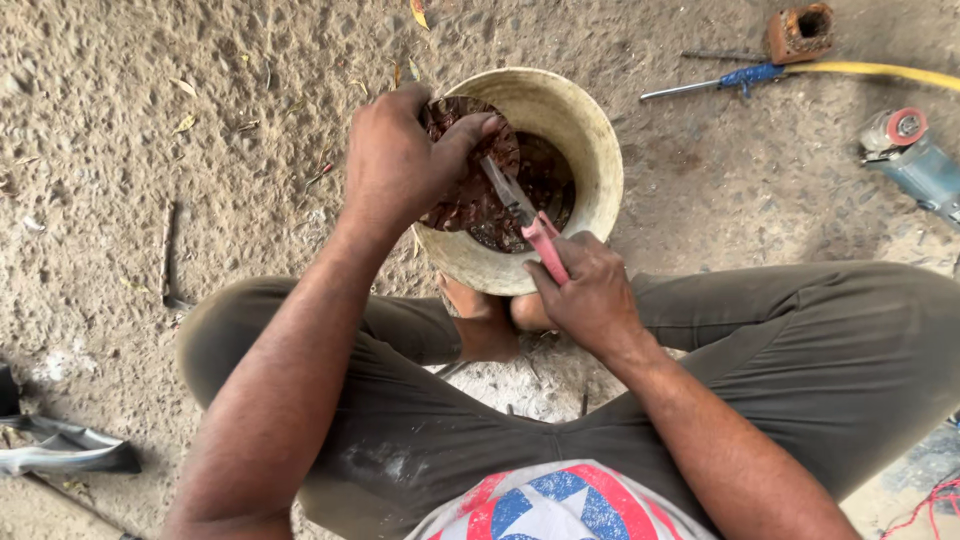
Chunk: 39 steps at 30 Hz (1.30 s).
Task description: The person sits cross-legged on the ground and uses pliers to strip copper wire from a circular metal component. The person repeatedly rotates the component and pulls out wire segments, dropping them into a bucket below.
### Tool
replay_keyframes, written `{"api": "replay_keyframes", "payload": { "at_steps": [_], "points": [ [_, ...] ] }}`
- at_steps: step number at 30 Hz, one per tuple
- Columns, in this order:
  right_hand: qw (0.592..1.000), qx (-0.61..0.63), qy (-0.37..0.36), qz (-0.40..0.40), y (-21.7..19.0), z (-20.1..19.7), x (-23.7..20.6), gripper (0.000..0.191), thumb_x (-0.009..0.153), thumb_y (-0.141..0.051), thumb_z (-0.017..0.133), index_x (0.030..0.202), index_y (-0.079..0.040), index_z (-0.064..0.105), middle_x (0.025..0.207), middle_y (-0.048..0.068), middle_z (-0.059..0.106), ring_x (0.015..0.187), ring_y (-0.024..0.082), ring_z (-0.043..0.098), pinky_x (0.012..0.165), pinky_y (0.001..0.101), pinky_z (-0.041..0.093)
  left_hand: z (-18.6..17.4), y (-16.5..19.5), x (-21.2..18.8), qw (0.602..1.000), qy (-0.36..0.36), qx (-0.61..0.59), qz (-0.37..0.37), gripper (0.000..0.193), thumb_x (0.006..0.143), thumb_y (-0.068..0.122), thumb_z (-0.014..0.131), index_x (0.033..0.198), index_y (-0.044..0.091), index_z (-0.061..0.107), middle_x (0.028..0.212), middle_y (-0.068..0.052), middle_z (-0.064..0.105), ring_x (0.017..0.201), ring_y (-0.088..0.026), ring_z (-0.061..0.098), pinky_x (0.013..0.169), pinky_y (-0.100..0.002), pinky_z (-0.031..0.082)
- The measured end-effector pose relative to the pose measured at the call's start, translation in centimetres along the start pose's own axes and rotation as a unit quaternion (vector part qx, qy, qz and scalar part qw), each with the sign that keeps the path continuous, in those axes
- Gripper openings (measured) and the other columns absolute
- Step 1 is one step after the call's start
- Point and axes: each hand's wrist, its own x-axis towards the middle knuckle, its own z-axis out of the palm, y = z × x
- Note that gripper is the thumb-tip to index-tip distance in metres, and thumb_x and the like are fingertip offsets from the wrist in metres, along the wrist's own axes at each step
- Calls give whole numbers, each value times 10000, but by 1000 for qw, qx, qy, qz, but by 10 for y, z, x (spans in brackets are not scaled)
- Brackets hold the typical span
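I sit cross-legged on a dirt floor with a cream plastic bucket (585,140) in front of my feet. My left hand (400,160) grips a round, rusty brown metal disc (470,195) held tilted over the bucket's mouth. My right hand (590,290) holds a knife with a pink handle (545,248); its blade tip rests against the disc's face. Dark liquid or residue shows inside the bucket behind the disc.
An angle grinder (915,155) lies at the right. A blue-handled tool (715,82), a yellow hose (880,72) and a rusty block (800,32) lie at the top right. Black rubber scrap (60,450) sits at the lower left.
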Motion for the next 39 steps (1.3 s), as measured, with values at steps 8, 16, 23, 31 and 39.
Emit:
{"api": "replay_keyframes", "payload": {
  "at_steps": [8, 16, 23, 31, 39],
  "points": [
    [992, -113, 21, -59, -13, -19, 4, 383, 914, -270, 778, 1225, -51, 738, 850, 196, 654, 656, 301, 684, 540, 432, 575, 3, -20, -4, 991, 22, -131, 20, 471, 846, 521, 832, 802, 82, 668, 666, -13, 663, 539, -86, 650, 501, -313, 575],
    [987, -37, 11, -155, -54, -39, -21, 438, 866, -220, 761, 1273, -63, 725, 1033, 201, 673, 834, 359, 715, 717, 453, 589, 18, -54, -7, 931, 203, -301, 44, 688, 1024, 627, 564, 594, 105, 434, 553, -4, 425, 430, -103, 335, 492, -362, 268],
    [963, 35, -108, -244, -57, -65, -20, 428, 814, -242, 794, 1209, -92, 727, 1373, 198, 604, 1218, 383, 632, 990, 488, 526, -7, -67, 0, 846, 136, -470, 210, 600, 1079, 572, 583, 683, 121, 561, 629, -11, 536, 544, -135, 470, 526, -331, 377],
    [949, 250, -164, -105, -20, -67, -16, 503, 896, -206, 761, 1366, -74, 638, 1457, 141, 611, 1315, 261, 621, 1066, 410, 507, -20, -36, -17, 784, -101, -570, 224, 626, 1074, 619, 497, 726, 104, 566, 648, -27, 526, 487, -128, 507, 465, -264, 438],
    [913, 298, -272, -61, -16, -68, -15, 650, 907, -239, 753, 1482, -70, 502, 1335, 103, 711, 1223, 206, 684, 1024, 370, 552, 7, -22, -9, 793, -176, -538, 227, 593, 1077, 536, 526, 675, 101, 523, 624, -9, 492, 513, -125, 473, 475, -287, 404]
  ]
}}
